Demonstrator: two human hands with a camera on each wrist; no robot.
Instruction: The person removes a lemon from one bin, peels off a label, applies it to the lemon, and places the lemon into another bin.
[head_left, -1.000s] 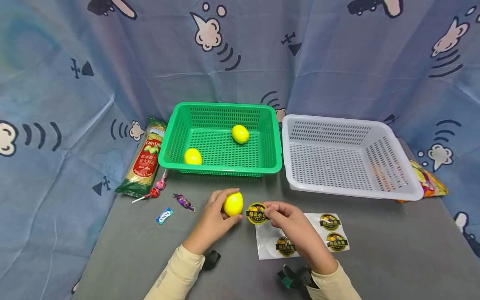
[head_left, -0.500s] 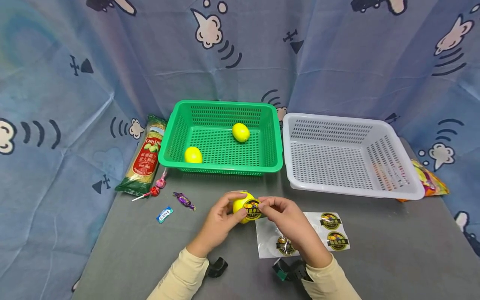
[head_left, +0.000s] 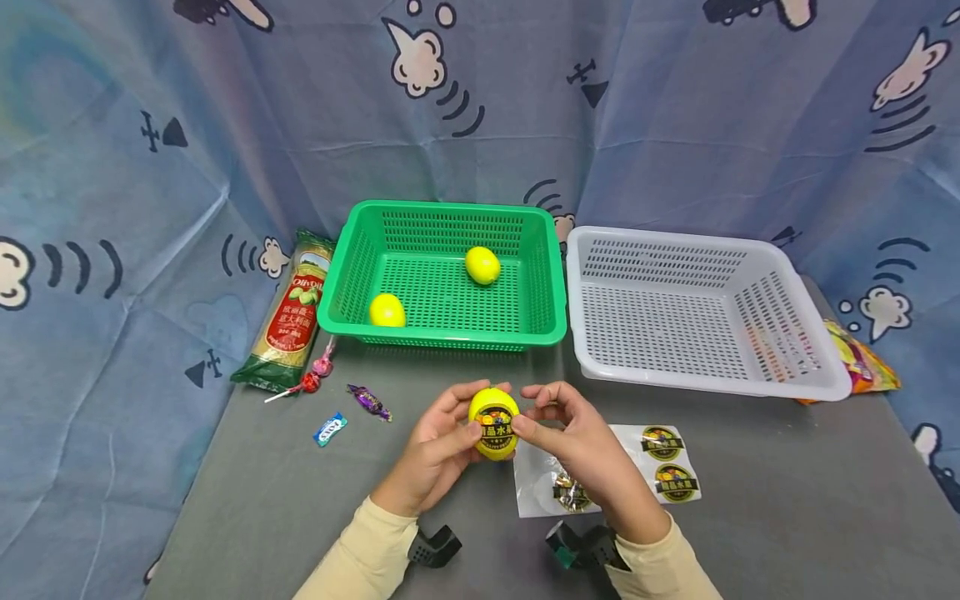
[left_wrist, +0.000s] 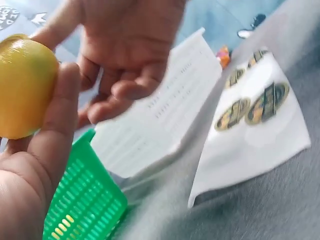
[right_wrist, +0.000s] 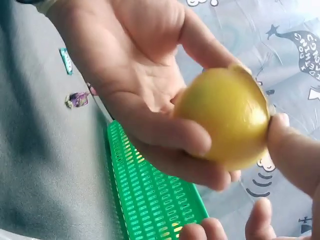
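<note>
My left hand [head_left: 435, 454] holds a yellow lemon [head_left: 492, 398] between thumb and fingers, over the table's near middle. A round black and gold fruit sticker [head_left: 496, 428] lies on the lemon's upper face. The thumb of my right hand [head_left: 588, 458] presses the sticker's right edge. Its other fingers are loosely bent and apart from the fruit. In the right wrist view, the left fingers wrap the lemon [right_wrist: 225, 117] and the right thumb touches its side. The left wrist view has the lemon [left_wrist: 25, 92] at its left edge, sticker hidden. Beneath the right hand lies a sticker sheet [head_left: 536, 483].
A green basket [head_left: 442, 337] with two lemons stands behind the hands, beside a white basket [head_left: 705, 385]. To the left lie a pasta bag [head_left: 288, 321], lollipops [head_left: 315, 375], a purple candy [head_left: 368, 402] and a blue-wrapped candy [head_left: 330, 429]. An orange packet [head_left: 866, 367] sits far right.
Both hands have come together. The sticker, pinched by the right hand a second ago, now lies on the lemon. The left hand has moved right and turned the lemon's stickered face up.
</note>
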